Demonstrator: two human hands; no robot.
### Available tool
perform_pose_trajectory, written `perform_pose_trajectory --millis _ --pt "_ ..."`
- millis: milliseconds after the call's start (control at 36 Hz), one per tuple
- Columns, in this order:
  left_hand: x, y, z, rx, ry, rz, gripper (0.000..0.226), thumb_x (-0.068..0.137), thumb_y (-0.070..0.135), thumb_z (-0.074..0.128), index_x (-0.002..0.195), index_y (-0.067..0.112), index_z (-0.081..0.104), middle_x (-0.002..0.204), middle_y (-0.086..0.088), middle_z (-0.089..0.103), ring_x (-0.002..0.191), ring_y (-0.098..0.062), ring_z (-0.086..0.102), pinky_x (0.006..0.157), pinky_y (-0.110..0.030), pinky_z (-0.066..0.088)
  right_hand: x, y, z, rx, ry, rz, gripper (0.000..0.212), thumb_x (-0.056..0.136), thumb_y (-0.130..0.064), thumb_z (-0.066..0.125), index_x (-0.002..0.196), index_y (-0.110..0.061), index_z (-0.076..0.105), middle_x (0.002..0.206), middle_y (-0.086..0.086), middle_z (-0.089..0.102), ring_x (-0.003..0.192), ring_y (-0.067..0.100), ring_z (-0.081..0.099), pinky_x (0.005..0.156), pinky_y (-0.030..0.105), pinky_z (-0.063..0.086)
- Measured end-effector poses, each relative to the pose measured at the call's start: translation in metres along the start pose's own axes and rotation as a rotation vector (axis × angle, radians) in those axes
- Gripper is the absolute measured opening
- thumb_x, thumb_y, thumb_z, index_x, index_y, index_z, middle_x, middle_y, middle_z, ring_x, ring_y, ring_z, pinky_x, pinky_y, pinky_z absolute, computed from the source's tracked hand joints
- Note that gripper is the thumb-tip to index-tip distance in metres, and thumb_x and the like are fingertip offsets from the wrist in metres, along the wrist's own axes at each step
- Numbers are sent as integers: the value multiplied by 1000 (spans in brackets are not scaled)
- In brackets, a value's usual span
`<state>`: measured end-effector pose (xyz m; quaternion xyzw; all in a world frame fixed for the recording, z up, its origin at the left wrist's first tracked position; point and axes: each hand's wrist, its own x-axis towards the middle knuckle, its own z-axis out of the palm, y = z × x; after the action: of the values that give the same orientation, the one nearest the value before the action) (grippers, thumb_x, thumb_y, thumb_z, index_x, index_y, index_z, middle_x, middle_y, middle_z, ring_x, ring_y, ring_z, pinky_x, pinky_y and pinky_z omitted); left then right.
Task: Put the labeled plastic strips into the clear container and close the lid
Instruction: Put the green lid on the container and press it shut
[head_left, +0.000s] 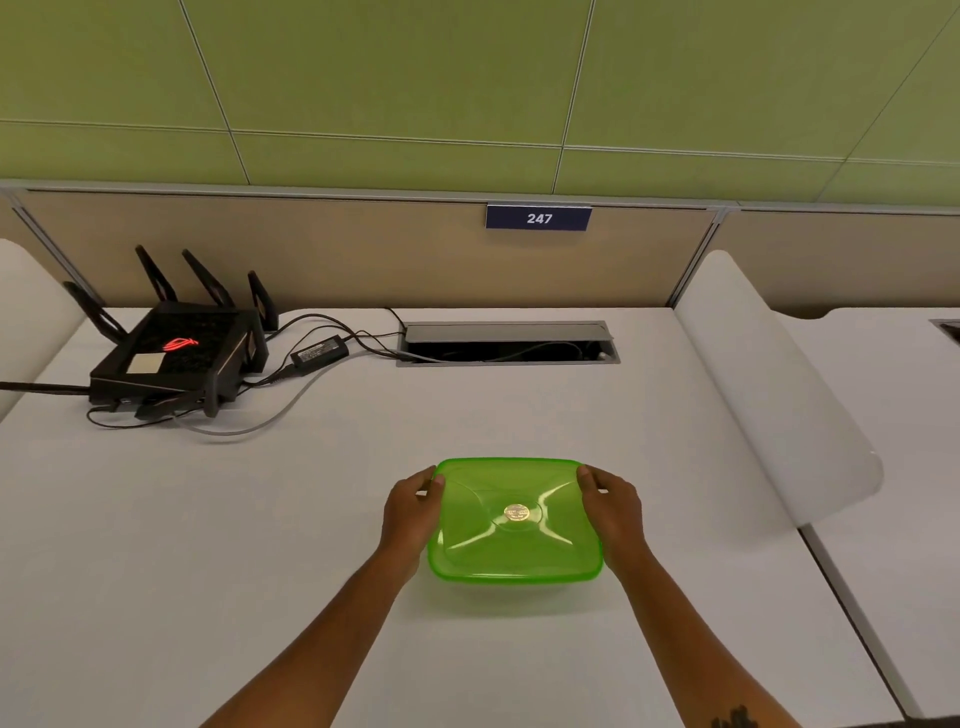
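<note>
Router: a black angular plastic wireless router (174, 358) with several upright antennas and a red glowing emblem stands at the far left of the white desk (260, 519).
Power brick: a small black rectangular adapter (319, 353) lies just right of the router, with thin dark cables trailing around it.
Left hand: the person's left hand (410, 512) is clasped on the left edge of the container, thumb on the lid rim, fingers wrapped over the far left corner.
Container: a rounded-square container with a translucent green plastic lid (514, 519) rests flat on the desk, near the front and slightly right of centre. The lid sits on top, covering it. A round gold sticker (517, 513) marks the lid's centre.
Contents: cannot tell; the lid hides the inside, and no strips are visible.
Cable hatch: a grey metal rectangular desk hatch (506, 343) lies open at the back, beyond the container.
Number plate: a dark blue sign reading 247 (538, 217) is fixed to the beige partition.
Right hand: the right hand (615, 506) grips the container's right edge, mirroring the left.
Divider: a white rounded side panel (769, 384) stands at the desk's right edge.
</note>
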<state>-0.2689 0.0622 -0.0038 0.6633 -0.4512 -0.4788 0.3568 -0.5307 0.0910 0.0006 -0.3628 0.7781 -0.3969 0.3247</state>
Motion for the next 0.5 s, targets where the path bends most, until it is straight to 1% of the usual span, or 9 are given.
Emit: perform_pose_trajectory --millis 56,139,250,306,389,444,500 --pt "2 1 2 -55 14 -20 29 101 22 60 125 12 72 105 0 71 98 -25 66 92 -38 53 1 1 1 32 4 15 20 100 -30 60 104 -21 79 100 -3 75 101 23 68 95 41 54" --pt "5 1 5 -100 31 -44 25 100 23 62 118 12 74 101 2 71 99 -24 66 87 -35 52 3 2 2 66 15 45 19 100 -28 61 103 -21 78 105 -2 73 104 23 67 98 42 53" --pt "7 1 8 -185 58 -83 22 97 25 67 113 12 76 104 3 71 100 -16 64 86 -28 47 6 4 4 133 49 99 19 97 -25 65 106 -16 79 114 5 72 108 25 66 101 44 53" --pt "8 1 10 -215 73 -94 23 97 25 68 114 12 77 107 3 73 102 -15 65 88 -28 48 6 5 5 168 59 109 17 96 -24 67 105 -16 79 114 5 72 108 24 67 100 44 53" --pt "8 1 11 -229 85 -104 27 96 25 69 117 10 76 110 4 72 104 -15 66 92 -30 50 5 5 5 160 51 103 19 97 -26 67 109 -17 79 112 4 71 107 23 66 100 43 53" --pt "9 0 11 -209 90 -102 28 96 25 68 118 10 76 108 5 70 102 -16 65 91 -30 50 5 6 5 139 37 89 22 98 -28 65 112 -17 78 109 3 68 108 25 65 100 43 52" --pt "10 1 12 -179 94 -95 26 97 25 67 116 11 77 106 5 69 99 -15 64 89 -29 48 4 6 5 124 30 75 25 99 -29 64 116 -15 76 111 5 67 111 25 64 101 42 51"
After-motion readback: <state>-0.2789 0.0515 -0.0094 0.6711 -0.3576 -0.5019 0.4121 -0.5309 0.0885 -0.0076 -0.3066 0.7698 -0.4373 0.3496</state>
